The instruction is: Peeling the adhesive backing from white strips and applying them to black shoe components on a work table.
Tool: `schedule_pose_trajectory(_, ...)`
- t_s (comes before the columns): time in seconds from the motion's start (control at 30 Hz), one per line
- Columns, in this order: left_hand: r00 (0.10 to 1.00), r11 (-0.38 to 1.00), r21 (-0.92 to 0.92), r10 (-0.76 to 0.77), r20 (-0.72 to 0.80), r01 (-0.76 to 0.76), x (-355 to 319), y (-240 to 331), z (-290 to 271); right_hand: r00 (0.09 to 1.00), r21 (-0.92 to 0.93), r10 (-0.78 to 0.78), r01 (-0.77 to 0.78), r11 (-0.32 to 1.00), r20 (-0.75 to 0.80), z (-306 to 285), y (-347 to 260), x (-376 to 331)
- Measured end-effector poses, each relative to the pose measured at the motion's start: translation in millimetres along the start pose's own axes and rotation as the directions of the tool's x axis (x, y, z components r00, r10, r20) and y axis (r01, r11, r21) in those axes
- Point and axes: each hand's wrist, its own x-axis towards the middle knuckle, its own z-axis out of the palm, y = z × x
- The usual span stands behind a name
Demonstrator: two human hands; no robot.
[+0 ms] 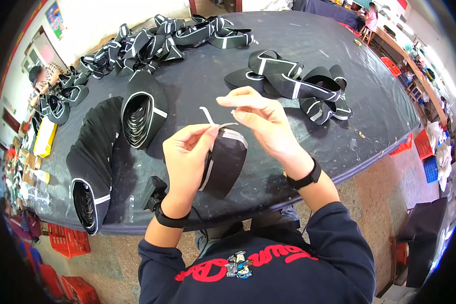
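At near side of table (370, 101), centre: blk band (228, 164) held up in front of chest, pale strip (205, 114) sticking out at its top end. Can't tell if band touches table.

L hand (187, 147): thumb + index pinching band's top end, where strip comes out. R hand (263, 121): thumb & index parted, just beside strip; any scrap btwn them too small to tell.

To do it well (my judgmt): keep L pinch firm, close to strip's root, so band doesn't twist; R should take strip low, nr pinch, w/ even tension, no jerks.

Pose: forearms angled up & inward, elbows bent; R fingertips a bit farther fwd than L, index curved over thumb.
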Motion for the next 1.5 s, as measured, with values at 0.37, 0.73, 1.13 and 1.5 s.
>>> schedule_pose_trajectory(0.37, 0.994, 0.977, -0.206, -0.081, -0.080, 0.063, 1, -1, -9, 0.986, -0.556, 0.045, 0.052, 0.829, 0.159, -3, -5, -1)
schedule_pose_trajectory(0.73, 0.970, 0.989, 0.103, 0.124, -0.207, -0.104, 14, -9, -7, 0.853, -0.877, -0.419, 0.428, 0.219, 0.312, 31, -5, -7)
schedule_pose_trajectory(1.13, 0.945, 0.990, -0.023, 0.124, -0.303, -0.137, 22, -10, 5, 0.731, -0.872, -0.495, 0.471, -0.133, 0.470, 49, 11, -16)
schedule_pose_trajectory(1.5, 0.961, 0.987, -0.158, -0.005, -0.275, -0.040, 24, -4, 5, 0.755, -0.871, -0.439, 0.459, -0.177, 0.487, 44, 22, -20)
